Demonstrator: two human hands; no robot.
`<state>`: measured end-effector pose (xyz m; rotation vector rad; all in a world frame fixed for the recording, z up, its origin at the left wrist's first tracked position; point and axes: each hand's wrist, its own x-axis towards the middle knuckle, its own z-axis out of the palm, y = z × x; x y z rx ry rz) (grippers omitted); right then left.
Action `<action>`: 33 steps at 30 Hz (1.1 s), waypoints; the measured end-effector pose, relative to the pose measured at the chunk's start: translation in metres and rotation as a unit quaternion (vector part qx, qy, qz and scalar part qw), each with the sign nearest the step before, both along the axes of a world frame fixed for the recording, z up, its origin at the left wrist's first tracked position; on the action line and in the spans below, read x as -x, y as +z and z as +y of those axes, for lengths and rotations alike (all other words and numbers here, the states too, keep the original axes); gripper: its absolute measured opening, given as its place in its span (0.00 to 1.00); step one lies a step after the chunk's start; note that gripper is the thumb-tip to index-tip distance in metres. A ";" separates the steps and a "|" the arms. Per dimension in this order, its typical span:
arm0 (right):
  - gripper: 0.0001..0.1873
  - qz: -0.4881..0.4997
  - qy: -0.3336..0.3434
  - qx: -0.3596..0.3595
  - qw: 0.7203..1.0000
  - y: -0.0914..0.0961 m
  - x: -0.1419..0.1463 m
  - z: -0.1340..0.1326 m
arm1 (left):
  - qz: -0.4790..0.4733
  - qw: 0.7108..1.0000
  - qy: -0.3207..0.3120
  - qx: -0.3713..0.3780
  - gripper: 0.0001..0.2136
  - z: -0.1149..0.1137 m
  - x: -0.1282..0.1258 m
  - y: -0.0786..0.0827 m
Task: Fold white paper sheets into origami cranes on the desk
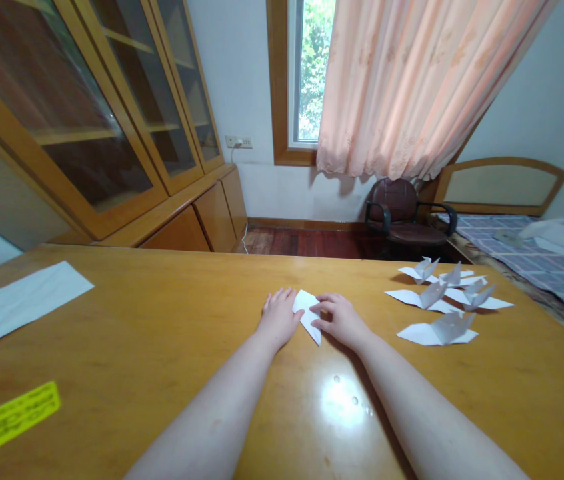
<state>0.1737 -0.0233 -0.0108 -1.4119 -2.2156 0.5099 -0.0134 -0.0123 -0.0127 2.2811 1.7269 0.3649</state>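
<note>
Flat and palm down, the left hand rests on the tabletop, its fingers stretched out and close together, its thumb touching the left edge of a small folded paper. The right hand is half open, its fingers bent and a little spread, with the fingertips on the right side of that paper; whether they pinch a layer of it or only press down, I cannot tell. The folded paper lies on the tabletop between the two hands, one narrow point toward the person.

Off to the left stands a cabinet with its glass doors closed. Shelves show behind the panes, though reflections make the inside hard to read. Below, the wooden doors are shut and hide whatever is within. A wall socket past the cabinet has a white plug in it.

Near the tabletop's right side, folded paper birds sit in a loose cluster, wings raised, some overlapping in view. Well apart from them, at the left edge, lies a long white sheet, with a yellow label nearer the person.
</note>
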 end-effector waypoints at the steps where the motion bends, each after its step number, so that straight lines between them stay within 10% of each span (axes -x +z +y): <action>1: 0.16 0.009 0.001 -0.002 1.000 0.000 0.000 0.000 | -0.003 1.000 0.002 0.006 0.24 0.000 0.000 0.001; 16: 0.35 0.040 -0.043 0.027 0.998 -0.002 0.004 -0.001 | -0.165 0.986 -0.029 0.023 0.22 0.000 -0.002 0.006; 33: 0.05 0.066 -0.062 0.028 0.995 0.006 0.006 -0.003 | -0.178 0.981 -0.081 -0.017 0.09 -0.005 -0.003 0.018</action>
